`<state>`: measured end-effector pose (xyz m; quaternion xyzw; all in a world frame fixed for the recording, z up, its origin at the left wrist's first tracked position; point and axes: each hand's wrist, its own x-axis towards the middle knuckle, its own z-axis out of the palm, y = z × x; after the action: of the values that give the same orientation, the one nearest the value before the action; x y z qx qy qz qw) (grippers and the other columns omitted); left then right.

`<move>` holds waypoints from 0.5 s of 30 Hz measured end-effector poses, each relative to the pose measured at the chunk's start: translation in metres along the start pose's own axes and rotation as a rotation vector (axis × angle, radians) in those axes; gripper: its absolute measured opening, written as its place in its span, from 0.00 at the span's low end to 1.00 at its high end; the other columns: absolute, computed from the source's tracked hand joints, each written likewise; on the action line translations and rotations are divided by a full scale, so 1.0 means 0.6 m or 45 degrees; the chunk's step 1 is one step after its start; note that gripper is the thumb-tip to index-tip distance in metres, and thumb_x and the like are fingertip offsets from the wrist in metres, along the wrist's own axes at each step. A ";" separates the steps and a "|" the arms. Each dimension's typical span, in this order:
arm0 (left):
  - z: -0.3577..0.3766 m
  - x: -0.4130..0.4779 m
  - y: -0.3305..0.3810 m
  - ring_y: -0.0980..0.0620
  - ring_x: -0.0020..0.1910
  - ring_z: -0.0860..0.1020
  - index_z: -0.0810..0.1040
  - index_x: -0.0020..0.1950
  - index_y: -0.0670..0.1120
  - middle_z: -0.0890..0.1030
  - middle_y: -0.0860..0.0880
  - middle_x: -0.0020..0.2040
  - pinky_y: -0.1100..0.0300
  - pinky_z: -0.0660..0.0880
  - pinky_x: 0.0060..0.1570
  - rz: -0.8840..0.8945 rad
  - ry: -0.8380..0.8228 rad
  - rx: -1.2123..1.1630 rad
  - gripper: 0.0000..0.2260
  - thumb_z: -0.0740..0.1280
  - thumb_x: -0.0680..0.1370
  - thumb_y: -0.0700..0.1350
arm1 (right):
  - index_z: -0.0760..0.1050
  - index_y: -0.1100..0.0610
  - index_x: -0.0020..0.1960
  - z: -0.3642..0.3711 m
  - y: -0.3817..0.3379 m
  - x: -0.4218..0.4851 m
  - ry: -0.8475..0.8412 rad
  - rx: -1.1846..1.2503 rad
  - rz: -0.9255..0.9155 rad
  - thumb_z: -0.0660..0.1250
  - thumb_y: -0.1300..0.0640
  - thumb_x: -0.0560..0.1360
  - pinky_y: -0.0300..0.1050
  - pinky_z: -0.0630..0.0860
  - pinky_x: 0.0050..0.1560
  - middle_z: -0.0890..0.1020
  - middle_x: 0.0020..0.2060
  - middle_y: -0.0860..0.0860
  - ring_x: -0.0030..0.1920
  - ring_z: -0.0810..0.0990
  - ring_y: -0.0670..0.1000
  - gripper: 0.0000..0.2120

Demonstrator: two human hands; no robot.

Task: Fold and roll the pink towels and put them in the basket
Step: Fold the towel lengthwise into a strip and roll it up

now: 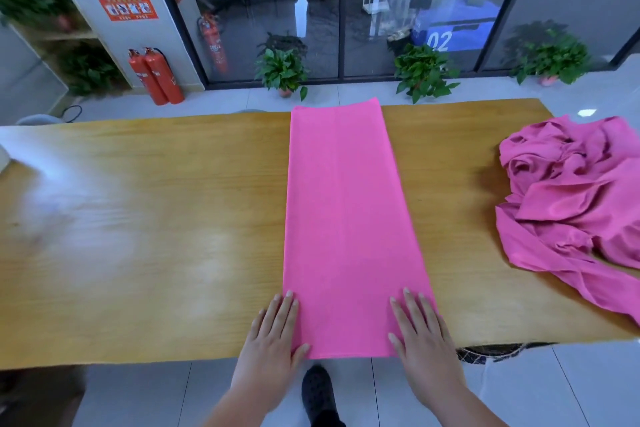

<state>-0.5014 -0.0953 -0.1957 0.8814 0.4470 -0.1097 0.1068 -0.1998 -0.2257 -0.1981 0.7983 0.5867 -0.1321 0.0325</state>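
A pink towel, folded into a long narrow strip, lies flat across the wooden table from the near edge to the far edge. My left hand lies flat at the strip's near left corner, fingers spread, thumb on the cloth. My right hand presses flat on the near right corner. Neither hand grips the cloth. A crumpled heap of pink towels sits at the table's right end. No basket shows clearly; a dark woven edge peeks out below the table's near right edge.
Beyond the table's far edge stand potted plants on the tiled floor before glass doors, and red fire extinguishers at the far left. My dark shoe is on the floor below the table edge.
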 end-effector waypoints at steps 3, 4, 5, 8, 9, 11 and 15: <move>0.002 -0.030 -0.002 0.47 0.84 0.54 0.52 0.86 0.47 0.48 0.52 0.86 0.50 0.47 0.77 -0.036 -0.045 -0.037 0.37 0.55 0.83 0.67 | 0.54 0.47 0.85 -0.002 0.010 -0.016 -0.033 0.037 0.028 0.46 0.37 0.83 0.56 0.53 0.79 0.49 0.85 0.50 0.84 0.51 0.57 0.32; -0.007 -0.034 0.002 0.47 0.84 0.54 0.52 0.86 0.48 0.47 0.53 0.86 0.50 0.46 0.78 -0.049 -0.062 -0.051 0.37 0.55 0.83 0.67 | 0.52 0.46 0.85 -0.011 0.009 -0.013 -0.051 0.050 0.032 0.48 0.37 0.84 0.55 0.51 0.81 0.46 0.85 0.49 0.84 0.49 0.57 0.32; -0.019 -0.035 0.006 0.46 0.85 0.51 0.49 0.86 0.50 0.44 0.55 0.86 0.51 0.44 0.79 -0.060 -0.070 -0.052 0.36 0.53 0.84 0.66 | 0.49 0.46 0.85 -0.022 0.006 -0.010 -0.080 0.062 0.028 0.50 0.39 0.84 0.54 0.50 0.82 0.43 0.84 0.48 0.84 0.46 0.56 0.32; -0.058 -0.038 0.019 0.47 0.85 0.43 0.42 0.86 0.51 0.37 0.57 0.83 0.48 0.42 0.82 -0.084 -0.120 -0.008 0.35 0.45 0.83 0.66 | 0.45 0.46 0.85 -0.051 -0.005 -0.012 -0.139 0.072 0.039 0.55 0.41 0.85 0.55 0.49 0.82 0.41 0.85 0.49 0.84 0.42 0.56 0.33; -0.071 -0.040 0.023 0.47 0.85 0.44 0.43 0.86 0.51 0.38 0.57 0.84 0.47 0.43 0.82 -0.085 -0.145 0.022 0.36 0.44 0.82 0.66 | 0.46 0.46 0.85 -0.059 -0.008 -0.015 -0.161 0.063 0.038 0.55 0.41 0.85 0.56 0.50 0.82 0.42 0.85 0.50 0.84 0.43 0.57 0.33; -0.089 -0.043 0.026 0.45 0.85 0.45 0.47 0.86 0.50 0.45 0.55 0.86 0.47 0.45 0.82 -0.086 -0.200 0.038 0.34 0.47 0.84 0.64 | 0.47 0.47 0.85 -0.069 -0.010 -0.022 -0.186 0.068 0.039 0.55 0.41 0.85 0.57 0.50 0.82 0.45 0.85 0.51 0.84 0.45 0.58 0.33; -0.114 -0.051 0.018 0.44 0.85 0.45 0.50 0.86 0.51 0.49 0.52 0.86 0.47 0.47 0.82 -0.090 -0.180 0.016 0.31 0.53 0.85 0.61 | 0.49 0.46 0.85 -0.091 -0.020 -0.028 -0.186 0.070 0.001 0.56 0.40 0.85 0.58 0.51 0.82 0.48 0.85 0.52 0.84 0.48 0.59 0.33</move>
<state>-0.5034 -0.1056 -0.1205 0.8558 0.4683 -0.1783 0.1288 -0.2064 -0.2262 -0.1401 0.7874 0.5786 -0.2060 0.0531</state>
